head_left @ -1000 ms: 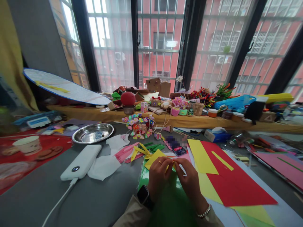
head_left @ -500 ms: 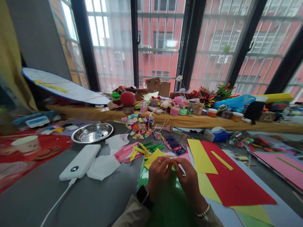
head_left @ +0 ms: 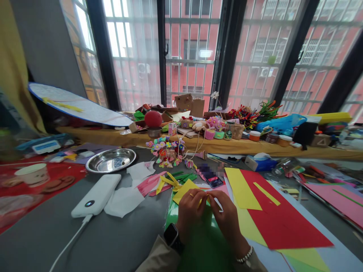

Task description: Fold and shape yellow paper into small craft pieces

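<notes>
My left hand [head_left: 189, 209], with a watch at the wrist, and my right hand [head_left: 226, 215], with a beaded bracelet, meet fingertip to fingertip above a green sheet [head_left: 170, 217]. Both are closed in a pinch on a small piece of yellow paper [head_left: 208, 198], mostly hidden by the fingers. A narrow white edge shows under my right fingers. Just behind my left hand lies a yellow paper sheet [head_left: 183, 190]. Folded yellow strips [head_left: 170, 182] and green strips [head_left: 184, 176] lie farther back.
A white power bank [head_left: 96, 196] with its cable, white tissue [head_left: 124, 202] and a metal plate [head_left: 110, 160] are on the left. Red card [head_left: 289, 223] and yellow card [head_left: 242, 187] lie right. A phone [head_left: 214, 180] sits beyond my hands, near a colourful flower craft [head_left: 167, 151].
The view has tipped very slightly. My hands stay pinched together in nearly the same place, with only a small shift of the fingers.
</notes>
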A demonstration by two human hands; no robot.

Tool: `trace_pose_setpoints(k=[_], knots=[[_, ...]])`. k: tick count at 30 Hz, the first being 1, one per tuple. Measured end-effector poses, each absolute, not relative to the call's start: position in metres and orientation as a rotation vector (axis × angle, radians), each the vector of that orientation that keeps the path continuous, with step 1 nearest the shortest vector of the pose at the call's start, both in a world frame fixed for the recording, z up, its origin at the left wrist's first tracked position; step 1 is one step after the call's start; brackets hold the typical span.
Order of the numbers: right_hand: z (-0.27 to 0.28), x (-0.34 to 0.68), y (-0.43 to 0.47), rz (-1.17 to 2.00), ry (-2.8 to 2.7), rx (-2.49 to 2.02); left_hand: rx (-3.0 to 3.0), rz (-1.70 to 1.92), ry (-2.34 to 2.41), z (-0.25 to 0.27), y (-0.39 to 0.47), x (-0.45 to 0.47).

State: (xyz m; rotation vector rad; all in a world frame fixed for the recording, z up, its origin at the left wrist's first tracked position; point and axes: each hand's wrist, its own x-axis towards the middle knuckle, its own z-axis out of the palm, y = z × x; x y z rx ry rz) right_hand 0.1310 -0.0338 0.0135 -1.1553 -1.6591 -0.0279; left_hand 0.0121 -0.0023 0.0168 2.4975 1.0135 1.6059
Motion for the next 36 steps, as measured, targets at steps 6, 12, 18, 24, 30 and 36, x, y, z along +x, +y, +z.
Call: trace_pose_setpoints(k=[6, 12, 18, 24, 30, 36], knots=[[0.0142, 0.1304, -0.0336, -0.040, -1.665, -1.151, 2.492, 1.621, 1.009, 0.0156, -0.0017, 0.0119], [0.0127, 0.1315, -0.0330, -0.076, -1.677, -1.155, 2.489, 1.626, 1.011, 0.0141, -0.0009, 0.0116], [0.0104, 0.1340, -0.0330, -0.087, -1.664, -1.179, 2.497, 1.665, 1.032, 0.0166, -0.0013, 0.0107], [0.0125, 0.1326, -0.0338, -0.091, -1.646, -1.151, 2.441, 1.708, 1.030, 0.0172, -0.0026, 0.0095], [0.0154, 0.1318, -0.0358, -0.080, -1.634, -1.157, 2.449, 1.740, 0.965, 0.0161, -0.0037, 0.0104], [0.0158, 0.1306, -0.0367, -0.098, -1.607, -1.168, 2.467, 1.743, 0.956, 0.0181, -0.0058, 0.0117]])
